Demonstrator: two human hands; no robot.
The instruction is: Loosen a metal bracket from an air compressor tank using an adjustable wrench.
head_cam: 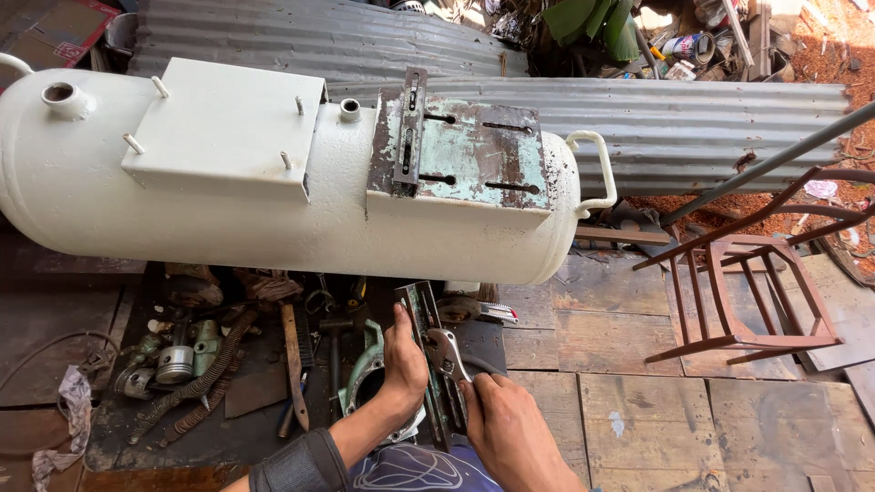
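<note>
My left hand point(404, 364) grips a long slotted metal rail point(426, 323) that stands on edge low in the view, just under a large white air tank point(273, 196). My right hand point(510, 428) holds the handle of a silver adjustable wrench point(447, 351), whose jaw sits against the rail. A second matching rail point(409, 132) lies on the tank's rusty, pale green mounting plate point(474, 150). A white-painted plate with studs point(228, 123) sits on the tank to the left.
Tools and parts lie on the dark mat at the left: a compressor pump point(173, 360), a coiled spring hose point(214, 369), a file point(293, 360), a green housing point(365, 364). A rusty metal chair frame point(743, 292) stands to the right on wooden planks. Corrugated sheets point(684, 123) lie behind the tank.
</note>
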